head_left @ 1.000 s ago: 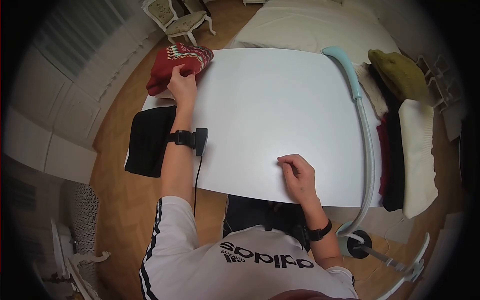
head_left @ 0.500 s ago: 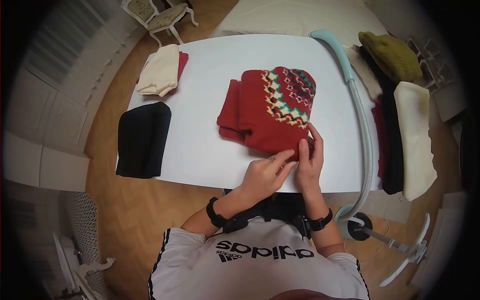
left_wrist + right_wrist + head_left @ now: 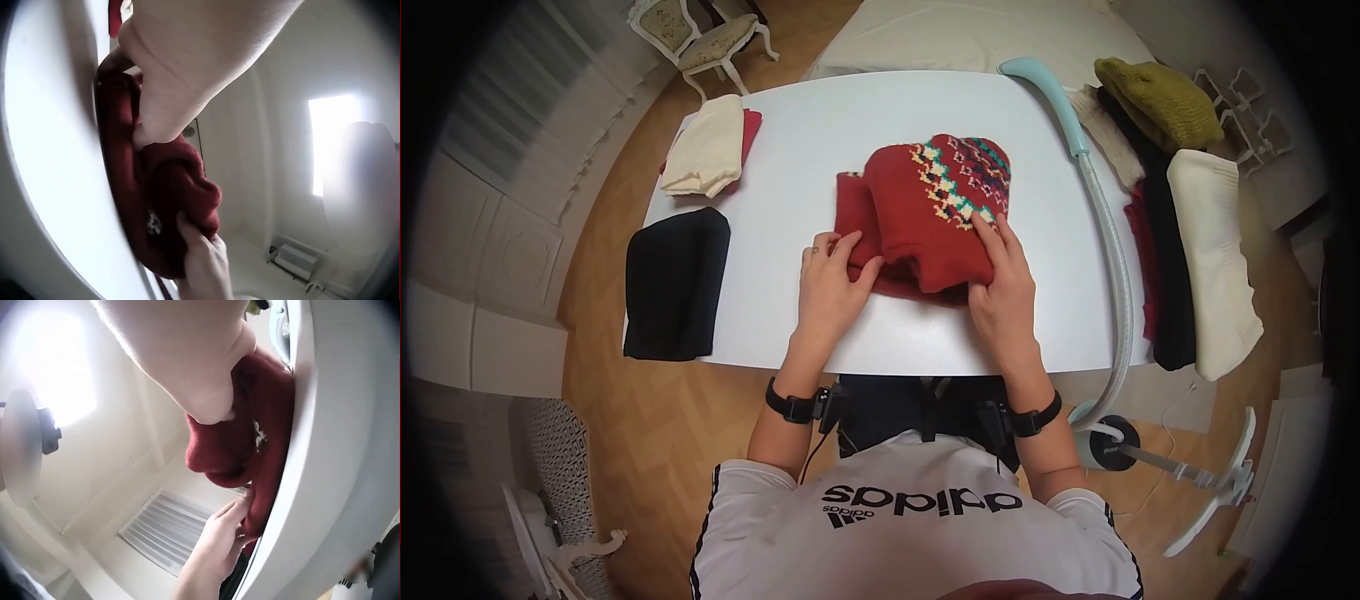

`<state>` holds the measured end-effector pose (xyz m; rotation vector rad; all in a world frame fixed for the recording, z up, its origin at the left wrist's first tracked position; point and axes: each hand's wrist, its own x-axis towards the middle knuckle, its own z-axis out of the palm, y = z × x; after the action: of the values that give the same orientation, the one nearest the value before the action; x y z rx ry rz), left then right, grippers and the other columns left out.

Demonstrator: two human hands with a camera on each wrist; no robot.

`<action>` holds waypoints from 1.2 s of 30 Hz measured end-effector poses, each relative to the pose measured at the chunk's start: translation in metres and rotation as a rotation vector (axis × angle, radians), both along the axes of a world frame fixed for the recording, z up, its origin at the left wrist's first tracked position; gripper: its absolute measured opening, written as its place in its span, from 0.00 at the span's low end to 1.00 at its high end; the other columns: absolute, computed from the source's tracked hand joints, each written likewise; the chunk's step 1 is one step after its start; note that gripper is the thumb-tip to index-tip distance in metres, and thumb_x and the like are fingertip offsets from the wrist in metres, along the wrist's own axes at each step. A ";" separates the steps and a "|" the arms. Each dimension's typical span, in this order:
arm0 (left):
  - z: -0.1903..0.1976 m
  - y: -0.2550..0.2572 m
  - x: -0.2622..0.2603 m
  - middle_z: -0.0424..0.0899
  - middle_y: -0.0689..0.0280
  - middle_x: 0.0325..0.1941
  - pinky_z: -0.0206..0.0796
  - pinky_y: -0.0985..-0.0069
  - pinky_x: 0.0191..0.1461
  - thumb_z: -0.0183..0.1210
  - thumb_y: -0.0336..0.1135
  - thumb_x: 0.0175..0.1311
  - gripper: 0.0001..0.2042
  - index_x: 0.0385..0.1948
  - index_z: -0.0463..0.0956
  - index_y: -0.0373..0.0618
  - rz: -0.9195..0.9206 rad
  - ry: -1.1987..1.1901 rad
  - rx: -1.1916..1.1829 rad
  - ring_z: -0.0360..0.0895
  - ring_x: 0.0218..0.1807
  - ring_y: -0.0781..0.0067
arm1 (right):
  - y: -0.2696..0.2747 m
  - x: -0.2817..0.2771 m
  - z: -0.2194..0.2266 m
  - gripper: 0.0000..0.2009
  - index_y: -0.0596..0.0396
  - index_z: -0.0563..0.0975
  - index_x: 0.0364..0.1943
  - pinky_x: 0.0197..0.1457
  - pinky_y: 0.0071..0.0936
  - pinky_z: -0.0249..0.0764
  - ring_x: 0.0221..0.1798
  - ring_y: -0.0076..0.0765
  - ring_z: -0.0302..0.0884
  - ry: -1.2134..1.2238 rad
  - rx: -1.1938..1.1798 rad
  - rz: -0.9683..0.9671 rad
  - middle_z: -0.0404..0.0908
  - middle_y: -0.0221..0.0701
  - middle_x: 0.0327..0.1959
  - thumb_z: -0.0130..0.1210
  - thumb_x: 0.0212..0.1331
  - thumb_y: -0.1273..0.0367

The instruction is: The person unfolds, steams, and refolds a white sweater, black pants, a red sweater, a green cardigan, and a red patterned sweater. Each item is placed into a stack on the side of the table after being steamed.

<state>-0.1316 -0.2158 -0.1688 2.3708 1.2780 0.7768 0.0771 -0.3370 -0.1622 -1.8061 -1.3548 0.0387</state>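
Observation:
A folded red sweater [image 3: 900,200] with a patterned yoke lies in the middle of the white table, its front edge bunched up. At its left part, my left hand [image 3: 830,285] grips the lower red layer, fingers over the fabric and thumb toward the fold. My right hand [image 3: 1005,290] holds the front right corner, fingertips on top by the pattern. In the left wrist view the right hand [image 3: 206,265] has its thumb against the thick red fold. The right wrist view shows the left hand [image 3: 215,540] at the sweater's edge, close over the tabletop.
A cream folded garment [image 3: 705,150] lies on a red one at the far left, with a black folded garment [image 3: 675,285] nearer. Along the right edge runs a steamer hose with a light blue handle [image 3: 1040,95]. Beyond it lie a cream knit [image 3: 1215,260] and an olive knit [image 3: 1160,100].
The left hand has brought the red sweater from the left pile to the table's middle, uncovering the cream garment. It then moved from the sweater's right corner to its left side.

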 end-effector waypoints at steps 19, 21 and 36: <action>-0.015 0.007 -0.060 0.83 0.45 0.55 0.70 0.58 0.64 0.60 0.31 0.64 0.20 0.56 0.74 0.29 0.276 0.010 -0.029 0.80 0.56 0.43 | -0.066 0.008 0.020 0.10 0.64 0.85 0.41 0.39 0.23 0.83 0.33 0.29 0.88 0.777 -0.055 -0.005 0.89 0.35 0.31 0.62 0.70 0.68; -0.022 0.024 -0.069 0.88 0.54 0.45 0.74 0.58 0.55 0.55 0.29 0.68 0.16 0.53 0.76 0.29 0.373 -0.385 -0.213 0.85 0.47 0.51 | -0.055 0.010 0.031 0.12 0.64 0.83 0.48 0.50 0.32 0.82 0.46 0.38 0.88 0.424 0.035 -0.022 0.88 0.41 0.44 0.65 0.65 0.70; 0.002 0.007 -0.101 0.60 0.51 0.79 0.46 0.49 0.82 0.55 0.41 0.74 0.28 0.72 0.61 0.42 0.555 -1.574 -0.651 0.57 0.80 0.50 | 0.008 0.053 -0.005 0.16 0.55 0.84 0.52 0.61 0.41 0.75 0.55 0.53 0.81 -0.251 -0.027 -0.274 0.85 0.43 0.53 0.58 0.60 0.73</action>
<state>-0.2326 -0.2092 -0.1670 0.4135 1.0372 1.5301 0.1305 -0.3292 -0.1668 -2.0570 -1.2661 -0.3271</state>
